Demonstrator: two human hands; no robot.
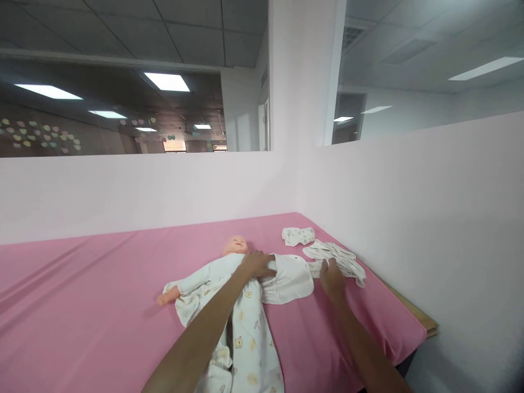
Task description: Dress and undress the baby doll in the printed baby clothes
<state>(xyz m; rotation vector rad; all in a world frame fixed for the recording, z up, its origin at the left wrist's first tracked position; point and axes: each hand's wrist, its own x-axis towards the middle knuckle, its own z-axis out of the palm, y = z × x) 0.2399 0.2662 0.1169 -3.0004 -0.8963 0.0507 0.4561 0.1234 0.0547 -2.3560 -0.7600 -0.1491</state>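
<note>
A baby doll lies on its back on the pink cloth, its head toward the wall. White clothing with a bear print covers its body and legs, and its bare left-side hand sticks out of a pale sleeve. My left hand rests at the doll's shoulder on the right side, fingers partly bent over the white fabric. A white garment piece spreads out to the right of the doll. My right hand pinches the end of a patterned sleeve beyond that piece.
A folded printed cloth and a crumpled striped garment lie near the right back corner. The pink sheet covers the table. White walls with windows rise behind and at the right. A wooden edge shows at the right.
</note>
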